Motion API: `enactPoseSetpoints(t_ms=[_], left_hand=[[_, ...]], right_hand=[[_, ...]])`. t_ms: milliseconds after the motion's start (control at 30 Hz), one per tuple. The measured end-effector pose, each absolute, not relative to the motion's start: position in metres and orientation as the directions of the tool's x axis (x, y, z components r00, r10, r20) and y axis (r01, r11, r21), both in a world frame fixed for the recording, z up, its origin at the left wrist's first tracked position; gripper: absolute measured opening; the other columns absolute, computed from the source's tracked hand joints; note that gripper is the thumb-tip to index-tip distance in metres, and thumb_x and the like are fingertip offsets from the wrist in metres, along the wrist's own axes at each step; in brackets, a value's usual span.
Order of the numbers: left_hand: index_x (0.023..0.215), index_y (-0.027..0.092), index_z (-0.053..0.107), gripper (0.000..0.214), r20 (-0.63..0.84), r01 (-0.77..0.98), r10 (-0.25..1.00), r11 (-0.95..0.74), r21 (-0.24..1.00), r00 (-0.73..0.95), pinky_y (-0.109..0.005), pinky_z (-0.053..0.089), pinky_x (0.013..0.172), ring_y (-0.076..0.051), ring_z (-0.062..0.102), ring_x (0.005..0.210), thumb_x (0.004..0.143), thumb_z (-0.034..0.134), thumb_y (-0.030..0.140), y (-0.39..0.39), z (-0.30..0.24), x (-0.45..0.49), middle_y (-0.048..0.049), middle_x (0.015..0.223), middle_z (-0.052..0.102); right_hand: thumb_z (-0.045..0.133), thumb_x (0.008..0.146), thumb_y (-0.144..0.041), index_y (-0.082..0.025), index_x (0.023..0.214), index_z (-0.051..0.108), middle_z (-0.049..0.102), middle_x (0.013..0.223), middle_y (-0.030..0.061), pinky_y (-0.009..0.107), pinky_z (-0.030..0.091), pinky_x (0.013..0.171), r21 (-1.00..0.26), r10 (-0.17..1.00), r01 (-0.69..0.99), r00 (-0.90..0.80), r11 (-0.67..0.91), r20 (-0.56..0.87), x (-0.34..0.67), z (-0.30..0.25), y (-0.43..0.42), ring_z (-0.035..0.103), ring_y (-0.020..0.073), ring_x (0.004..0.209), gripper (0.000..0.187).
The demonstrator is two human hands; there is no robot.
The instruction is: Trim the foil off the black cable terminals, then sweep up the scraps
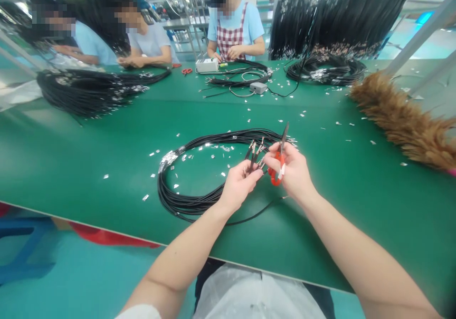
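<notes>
My left hand [240, 183] is closed around several black cables [253, 156], whose stripped ends stick up above the fingers. Red-handled scissors [277, 170] are in my right hand [294, 171], blades pointing up and away from me. The fingertips of that hand come close to the cable ends; whether they pinch one I cannot make out. Below and to the left lies the rest of the cables in a loose black coil [199, 202] on the green table [117, 148], with whitish tags [168, 159] bunched at its left side.
White scraps [145, 198] are strewn over the table. A brown feather duster [402, 119] lies at the right. Farther off are cable bundles [89, 88], another coil [326, 69], a grey box [258, 88] and red scissors [186, 72]. Three people sit across the table.
</notes>
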State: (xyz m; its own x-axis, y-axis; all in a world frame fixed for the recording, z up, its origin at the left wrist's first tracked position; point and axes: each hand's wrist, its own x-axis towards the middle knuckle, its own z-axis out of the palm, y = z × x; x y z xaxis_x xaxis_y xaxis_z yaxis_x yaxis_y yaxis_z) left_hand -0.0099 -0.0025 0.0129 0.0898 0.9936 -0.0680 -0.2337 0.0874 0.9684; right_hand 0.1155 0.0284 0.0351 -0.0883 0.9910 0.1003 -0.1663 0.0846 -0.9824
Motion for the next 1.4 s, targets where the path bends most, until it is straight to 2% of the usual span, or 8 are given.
enactPoseSetpoints(t_ms=[167, 367, 433, 667, 900, 1133, 1267, 1400], left_hand=[[0.068, 0.014, 0.046, 0.024, -0.140, -0.317, 0.980, 0.179, 0.931, 0.143, -0.017, 0.012, 0.037, 0.000, 0.023, 0.036, 0.071, 0.063, 0.032, -0.001, 0.013, -0.012, 0.0090, 0.047, 0.031], [0.066, 0.013, 0.047, 0.026, -0.172, -0.395, 0.966, 0.238, 0.887, 0.194, -0.018, 0.010, 0.036, 0.000, 0.024, 0.034, 0.070, 0.063, 0.034, 0.006, 0.012, -0.018, 0.0076, 0.049, 0.034], [0.066, 0.013, 0.049, 0.026, -0.164, -0.389, 0.965, 0.235, 0.891, 0.207, -0.018, 0.010, 0.036, 0.000, 0.024, 0.034, 0.070, 0.063, 0.034, 0.006, 0.012, -0.020, 0.0074, 0.049, 0.035], [0.072, 0.014, 0.050, 0.023, -0.111, -0.305, 0.979, 0.159, 0.939, 0.168, -0.017, 0.015, 0.037, -0.001, 0.028, 0.036, 0.067, 0.066, 0.029, 0.003, 0.014, -0.017, 0.0084, 0.048, 0.037], [0.071, 0.013, 0.052, 0.022, -0.117, -0.291, 0.984, 0.151, 0.945, 0.131, -0.017, 0.016, 0.037, -0.001, 0.029, 0.035, 0.068, 0.065, 0.030, 0.004, 0.013, -0.017, 0.0085, 0.044, 0.036], [0.067, 0.011, 0.054, 0.025, -0.206, -0.338, 0.927, 0.312, 0.888, 0.314, -0.018, 0.013, 0.036, -0.001, 0.029, 0.033, 0.064, 0.068, 0.032, 0.006, 0.015, -0.021, 0.0055, 0.048, 0.041], [0.070, 0.011, 0.054, 0.023, -0.174, -0.386, 0.960, 0.249, 0.888, 0.220, -0.018, 0.014, 0.037, -0.001, 0.030, 0.035, 0.066, 0.066, 0.031, 0.007, 0.015, -0.023, 0.0054, 0.050, 0.041], [0.073, 0.013, 0.054, 0.020, -0.088, -0.386, 0.995, 0.101, 0.917, 0.051, -0.018, 0.017, 0.039, -0.002, 0.031, 0.038, 0.070, 0.064, 0.030, 0.006, 0.014, -0.021, 0.0063, 0.050, 0.039]], right_hand=[[0.060, 0.066, -0.019, -0.019, 0.083, 0.049, 0.054, 0.062, -0.0049, 0.022, 0.041, 0.051, -0.983, 0.980, -0.051, -0.087, 0.178, 0.181, 0.110, 0.032, 0.028, 0.050, 0.0084, 0.053, 0.020], [0.059, 0.069, -0.017, -0.021, 0.082, 0.052, 0.058, 0.074, -0.0016, 0.027, 0.046, 0.066, -0.908, 0.927, 0.190, -0.045, 0.374, 0.373, 0.110, 0.024, 0.020, 0.055, 0.0113, 0.065, 0.015], [0.060, 0.069, -0.019, -0.021, 0.081, 0.051, 0.058, 0.075, -0.0014, 0.028, 0.046, 0.068, -0.919, 0.933, 0.163, -0.024, 0.358, 0.359, 0.113, 0.022, 0.019, 0.056, 0.0115, 0.066, 0.015], [0.065, 0.066, -0.027, -0.019, 0.083, 0.048, 0.057, 0.064, -0.0034, 0.025, 0.045, 0.055, -0.988, 0.992, -0.112, -0.065, 0.104, 0.112, 0.116, 0.022, 0.023, 0.053, 0.0094, 0.054, 0.025], [0.059, 0.070, -0.017, -0.020, 0.078, 0.048, 0.055, 0.070, -0.0025, 0.027, 0.045, 0.064, -0.949, 0.945, 0.013, -0.092, 0.315, 0.312, 0.119, 0.025, 0.019, 0.054, 0.0106, 0.064, 0.014], [0.057, 0.073, -0.021, -0.021, 0.082, 0.048, 0.056, 0.069, -0.0027, 0.026, 0.045, 0.063, -0.916, 0.912, 0.118, -0.203, 0.384, 0.356, 0.127, 0.026, 0.022, 0.054, 0.0113, 0.063, 0.013], [0.062, 0.071, -0.035, -0.021, 0.085, 0.052, 0.054, 0.062, -0.0029, 0.024, 0.041, 0.054, -0.828, 0.912, 0.386, -0.234, 0.406, 0.338, 0.141, 0.021, 0.027, 0.048, 0.0105, 0.054, 0.023], [0.063, 0.068, -0.048, -0.021, 0.082, 0.055, 0.049, 0.052, -0.0039, 0.023, 0.033, 0.048, -0.560, 0.888, 0.692, -0.392, 0.456, 0.239, 0.152, 0.022, 0.025, 0.042, 0.0109, 0.048, 0.032]])
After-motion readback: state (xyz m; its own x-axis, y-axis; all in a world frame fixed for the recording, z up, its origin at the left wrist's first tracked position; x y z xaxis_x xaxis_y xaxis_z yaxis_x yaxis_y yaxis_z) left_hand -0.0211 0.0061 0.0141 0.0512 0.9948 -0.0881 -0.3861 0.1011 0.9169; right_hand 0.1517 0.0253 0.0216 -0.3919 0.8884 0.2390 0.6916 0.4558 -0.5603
